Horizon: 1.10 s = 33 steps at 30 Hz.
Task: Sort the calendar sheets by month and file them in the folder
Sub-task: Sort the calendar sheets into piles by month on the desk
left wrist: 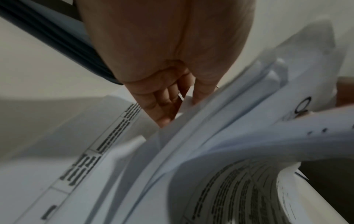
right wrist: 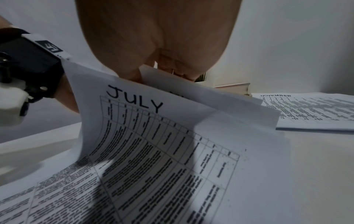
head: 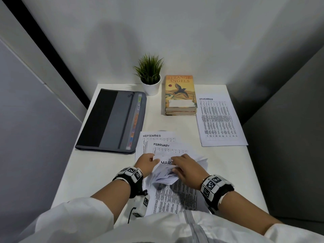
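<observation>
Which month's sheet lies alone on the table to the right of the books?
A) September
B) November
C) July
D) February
B: the NOVEMBER sheet lies flat by itself right of the books, while both hands, left hand and right hand, work the stack nearer the person.

White desk (head: 105, 165) set against pale grey walls (head: 192, 32).

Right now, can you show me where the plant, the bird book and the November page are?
potted plant (head: 150, 85), head view, on its white pot.
bird book (head: 179, 92), head view, middle of the cover.
November sheet (head: 219, 120), head view, middle of its grid.
</observation>
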Available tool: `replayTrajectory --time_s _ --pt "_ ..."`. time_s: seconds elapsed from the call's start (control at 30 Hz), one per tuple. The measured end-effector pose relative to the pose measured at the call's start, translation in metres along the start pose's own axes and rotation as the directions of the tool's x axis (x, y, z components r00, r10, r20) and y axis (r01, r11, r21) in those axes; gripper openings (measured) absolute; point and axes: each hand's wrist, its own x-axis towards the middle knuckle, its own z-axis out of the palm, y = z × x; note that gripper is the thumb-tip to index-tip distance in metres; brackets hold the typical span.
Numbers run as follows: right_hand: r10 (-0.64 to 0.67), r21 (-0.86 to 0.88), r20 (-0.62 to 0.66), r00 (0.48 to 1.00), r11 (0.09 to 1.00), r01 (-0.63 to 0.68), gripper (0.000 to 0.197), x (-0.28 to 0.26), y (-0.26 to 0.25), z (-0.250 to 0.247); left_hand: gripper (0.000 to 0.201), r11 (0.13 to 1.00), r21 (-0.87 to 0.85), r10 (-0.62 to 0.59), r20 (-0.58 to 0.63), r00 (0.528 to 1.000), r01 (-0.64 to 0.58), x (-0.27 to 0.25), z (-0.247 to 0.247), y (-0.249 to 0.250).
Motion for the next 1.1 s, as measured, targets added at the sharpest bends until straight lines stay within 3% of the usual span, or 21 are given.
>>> replayTrajectory --time_s 0.1,0.27,0.37,0.53,0.67,0.77,0.93,1.1 --pt "0.025 0.008 -0.002 1.0 1.0 -0.025 0.03 0.001 0.002 0.004 0.035 1.0 -0.014 0.013 -0.01 1.0 -0.013 -0.001 -0.002 0.0" --pt "0.021 0.001 -0.035 0.999 1.0 -0.021 0.017 0.0 0.003 0.004 0.027 0.993 -0.114 0.026 0.025 0.999 -0.023 -0.007 -0.001 0.004" --pt "0.007 -0.013 -0.052 0.999 1.0 -0.007 0.016 -0.005 0.002 0.004 0.043 0.997 -0.077 0.023 -0.028 0.999 -0.025 -0.01 -0.004 0.012" --pt "0.008 0.033 -0.059 0.998 0.999 -0.006 0.017 -0.015 0.003 0.007 0.044 0.999 -0.047 0.008 -0.017 1.0 -0.008 -0.013 -0.006 0.016" --pt "0.014 0.032 -0.053 0.998 0.999 -0.013 0.02 -0.015 0.002 0.01 0.023 0.984 -0.18 -0.001 0.035 0.999 0.007 -0.021 -0.005 0.019" --pt "0.022 0.039 -0.088 0.996 0.999 -0.019 0.018 -0.016 0.002 0.011 0.03 0.981 -0.196 0.014 0.014 1.0 -0.011 -0.024 -0.004 0.023" --pt "0.035 0.054 -0.072 0.997 0.998 -0.031 0.015 -0.018 0.001 0.01 0.046 0.997 -0.054 0.061 -0.057 0.997 -0.064 -0.02 -0.006 0.026" --pt "0.046 0.084 -0.092 0.995 0.996 -0.039 0.022 -0.019 0.002 0.011 0.014 0.99 -0.141 0.023 0.007 1.0 -0.022 -0.019 -0.003 0.024"
